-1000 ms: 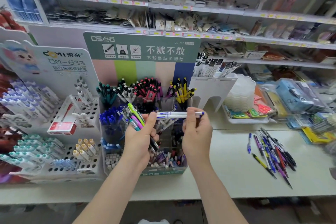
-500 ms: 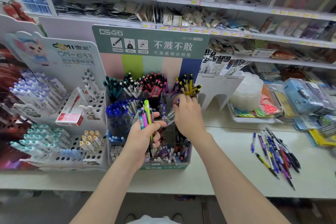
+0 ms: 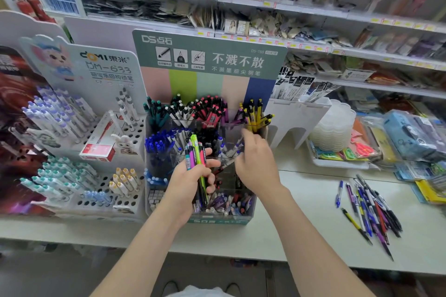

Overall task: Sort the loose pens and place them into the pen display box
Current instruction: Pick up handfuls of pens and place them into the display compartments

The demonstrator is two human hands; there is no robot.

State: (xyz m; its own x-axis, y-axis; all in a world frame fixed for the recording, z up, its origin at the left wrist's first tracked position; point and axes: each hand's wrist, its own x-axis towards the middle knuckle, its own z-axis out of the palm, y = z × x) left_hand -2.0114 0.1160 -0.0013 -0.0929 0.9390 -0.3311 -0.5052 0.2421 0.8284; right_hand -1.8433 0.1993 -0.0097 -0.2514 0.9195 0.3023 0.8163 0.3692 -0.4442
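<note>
A left hand (image 3: pixel 190 181) grips an upright bundle of pens (image 3: pixel 196 152) before the pen display box (image 3: pixel 217 220); the right hand (image 3: pixel 255 164) — its grip hidden — reaches inside, nearer the loose pens (image 3: pixel 369 207) lying near-to-far on the counter (image 3: pixel 301 224), rightward.

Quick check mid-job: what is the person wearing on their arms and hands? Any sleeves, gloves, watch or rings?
The left forearm and right forearm are bare to the frame edge: no sleeves or watch show. The left hand and right hand are ungloved, with no ring on the visible fingers. A bit of white garment shows at the bottom edge.
</note>
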